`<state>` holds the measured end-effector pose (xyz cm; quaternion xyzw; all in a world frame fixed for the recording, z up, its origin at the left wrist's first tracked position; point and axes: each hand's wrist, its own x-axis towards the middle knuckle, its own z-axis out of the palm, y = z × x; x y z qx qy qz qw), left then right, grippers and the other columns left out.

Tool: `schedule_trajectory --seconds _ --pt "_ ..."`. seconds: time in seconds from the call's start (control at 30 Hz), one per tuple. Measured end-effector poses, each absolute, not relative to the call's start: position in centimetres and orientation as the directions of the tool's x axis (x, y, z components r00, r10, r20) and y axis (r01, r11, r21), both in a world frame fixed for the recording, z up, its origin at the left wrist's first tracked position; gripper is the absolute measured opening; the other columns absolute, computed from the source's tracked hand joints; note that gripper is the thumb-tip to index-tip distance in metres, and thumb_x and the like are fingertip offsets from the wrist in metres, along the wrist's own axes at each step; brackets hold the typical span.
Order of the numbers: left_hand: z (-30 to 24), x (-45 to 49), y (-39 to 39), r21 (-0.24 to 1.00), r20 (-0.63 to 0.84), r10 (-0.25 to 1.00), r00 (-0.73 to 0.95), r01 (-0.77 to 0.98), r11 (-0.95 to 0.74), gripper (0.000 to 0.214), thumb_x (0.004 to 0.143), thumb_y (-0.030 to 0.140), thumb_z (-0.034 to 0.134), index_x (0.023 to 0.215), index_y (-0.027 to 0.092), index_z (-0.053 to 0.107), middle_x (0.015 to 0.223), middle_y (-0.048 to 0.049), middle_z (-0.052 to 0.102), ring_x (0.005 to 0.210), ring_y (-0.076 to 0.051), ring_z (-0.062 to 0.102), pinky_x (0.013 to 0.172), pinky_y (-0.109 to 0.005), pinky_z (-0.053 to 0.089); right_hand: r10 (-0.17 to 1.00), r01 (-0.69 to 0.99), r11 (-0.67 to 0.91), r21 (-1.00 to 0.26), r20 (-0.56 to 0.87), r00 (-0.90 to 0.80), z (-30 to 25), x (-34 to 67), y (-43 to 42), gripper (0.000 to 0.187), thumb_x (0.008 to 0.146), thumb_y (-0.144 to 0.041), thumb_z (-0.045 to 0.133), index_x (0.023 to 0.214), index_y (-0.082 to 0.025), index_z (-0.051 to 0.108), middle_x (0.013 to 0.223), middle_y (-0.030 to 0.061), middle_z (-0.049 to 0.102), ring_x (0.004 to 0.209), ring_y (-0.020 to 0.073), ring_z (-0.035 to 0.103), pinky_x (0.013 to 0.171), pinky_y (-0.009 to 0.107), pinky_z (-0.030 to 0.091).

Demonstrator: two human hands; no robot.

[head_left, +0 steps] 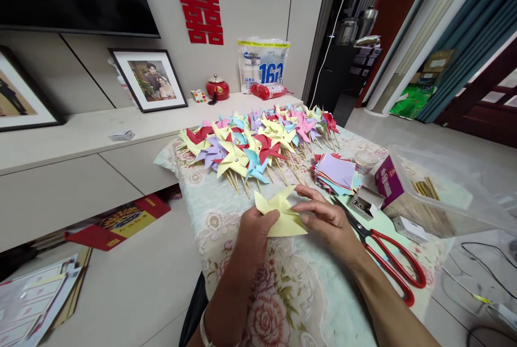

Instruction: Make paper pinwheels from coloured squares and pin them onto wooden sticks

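Note:
A pale yellow paper pinwheel [285,224], partly folded, is between my hands above the table's front part. My left hand [258,231] grips its left side, with the thumb pressed on top near the middle. My right hand [327,220] is at the right side, its thumb and fingers bent around a paper corner; the exact contact is partly hidden. Beyond my hands lie many finished pinwheels [234,159] on sticks, in yellow, red, blue, purple and pink. Right of my right hand rest red-handled scissors [379,242], blades pointing away from me.
A stack of coloured paper squares [336,172] lies behind my right hand. Near it are a small open box of fasteners [365,202], a small white box [410,228] and a clear plastic bin [444,196] holding sticks. A flowered cloth [299,293] covers the table.

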<state>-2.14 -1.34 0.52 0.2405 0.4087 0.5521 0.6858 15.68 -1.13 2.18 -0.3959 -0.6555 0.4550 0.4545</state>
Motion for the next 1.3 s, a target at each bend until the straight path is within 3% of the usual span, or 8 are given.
schedule_trajectory --seconds 0.23,0.4,0.57,0.8,1.03,1.13,1.3 --pt "0.4 -2.3 -1.4 0.772 -0.29 0.955 0.062 -0.575 0.271 0.031 0.062 0.024 0.079 0.09 0.011 0.077 0.072 -0.0074 0.078 0.065 -0.023 0.071 0.066 -0.03 0.054 0.899 0.232 0.32 -0.919 0.217 -0.38 2.0 15.7 -1.0 0.027 0.088 -0.019 0.063 0.102 -0.035 0.08 0.147 0.0026 0.053 0.14 0.0287 0.045 0.118 0.051 0.029" --pt "-0.1 -2.3 -1.2 0.793 -0.293 0.956 0.027 -0.552 0.259 0.031 0.061 0.024 0.078 0.089 0.01 0.077 0.073 -0.0081 0.078 0.063 -0.023 0.07 0.061 -0.03 0.054 0.876 0.276 0.379 -0.883 0.246 -0.415 2.3 15.7 -1.2 0.016 0.089 -0.03 0.069 0.099 -0.034 0.08 0.146 0.0045 0.053 0.141 0.0308 0.042 0.117 0.053 0.027" --pt "-0.4 -2.0 -1.1 0.855 -0.302 0.953 -0.028 -0.451 0.257 0.033 0.059 0.023 0.076 0.089 0.008 0.077 0.071 -0.0074 0.077 0.064 -0.022 0.069 0.063 -0.03 0.054 0.882 0.328 0.404 -0.854 0.267 -0.389 2.3 15.4 -1.3 0.01 0.087 -0.036 0.072 0.088 -0.029 0.079 0.138 0.0065 0.058 0.138 0.0307 0.044 0.114 0.05 0.03" --pt "-0.2 -1.5 -1.3 0.914 -0.278 0.96 -0.03 -0.314 0.255 0.028 0.059 0.022 0.073 0.084 0.011 0.077 0.07 -0.0043 0.076 0.059 -0.019 0.065 0.058 -0.027 0.051 0.887 0.326 0.403 -0.855 0.277 -0.369 2.4 14.5 -1.4 0.01 0.089 -0.025 0.067 0.08 -0.024 0.071 0.126 0.0078 0.064 0.133 0.029 0.048 0.108 0.047 0.035" --pt "0.1 -1.3 -1.5 0.921 -0.278 0.96 -0.025 -0.291 0.259 0.023 0.057 0.02 0.072 0.078 0.012 0.076 0.063 -0.0014 0.073 0.056 -0.017 0.061 0.054 -0.025 0.046 0.915 0.293 0.349 -0.89 0.258 -0.309 2.1 14.1 -1.4 0.011 0.084 -0.019 0.066 0.073 -0.022 0.064 0.108 0.0071 0.067 0.128 0.0275 0.052 0.101 0.039 0.039" --pt "0.4 -1.3 -1.7 0.921 -0.282 0.959 -0.026 -0.288 0.263 0.023 0.057 0.02 0.072 0.079 0.012 0.076 0.064 -0.0009 0.073 0.056 -0.017 0.061 0.054 -0.025 0.046 0.922 0.278 0.334 -0.901 0.251 -0.295 2.0 13.9 -1.4 0.013 0.082 -0.018 0.065 0.07 -0.022 0.062 0.102 0.0059 0.065 0.12 0.026 0.056 0.096 0.036 0.042" --pt "1.0 -1.3 -1.9 0.919 -0.275 0.961 -0.01 -0.297 0.26 0.022 0.058 0.019 0.071 0.078 0.012 0.076 0.063 -0.0002 0.072 0.055 -0.015 0.06 0.055 -0.024 0.046 0.94 0.299 0.295 -0.908 0.219 -0.263 1.5 13.7 -1.2 0.013 0.079 -0.017 0.063 0.067 -0.021 0.059 0.087 0.0025 0.059 0.086 0.0195 0.059 0.075 0.03 0.044"
